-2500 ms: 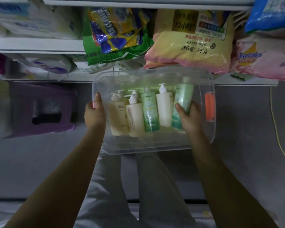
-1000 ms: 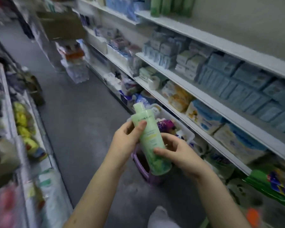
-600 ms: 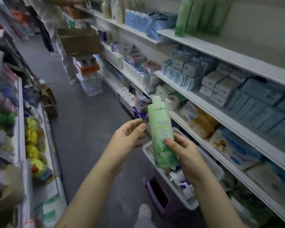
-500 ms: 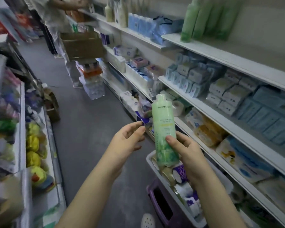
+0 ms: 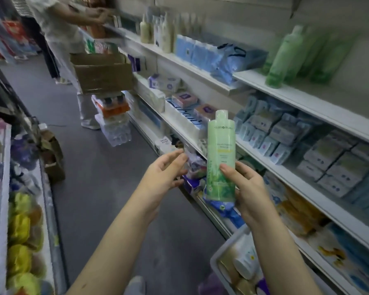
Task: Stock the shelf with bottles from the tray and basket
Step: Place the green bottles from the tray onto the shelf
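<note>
My right hand (image 5: 246, 188) grips the lower half of a tall light-green bottle (image 5: 221, 145) and holds it upright in front of the shelving. To the left of the bottle my left hand (image 5: 165, 176) hovers with its fingers spread, touching nothing. The clear tray (image 5: 218, 255) with several cream and white bottles lies below my right forearm at the bottom edge. A row of matching green bottles (image 5: 283, 58) stands on the upper shelf (image 5: 307, 99) at the right.
Shelves of blue and white packs run along the right. Another person (image 5: 58, 26) stands up the aisle beside a cardboard box (image 5: 102, 71) stacked on cases of goods. A low shelf with yellow items lines the left side. Grey floor lies between.
The green bottle came out of the tray and has risen higher in my right hand. My left hand let go of it and moved slightly left. The view turned up toward the shelves.
</note>
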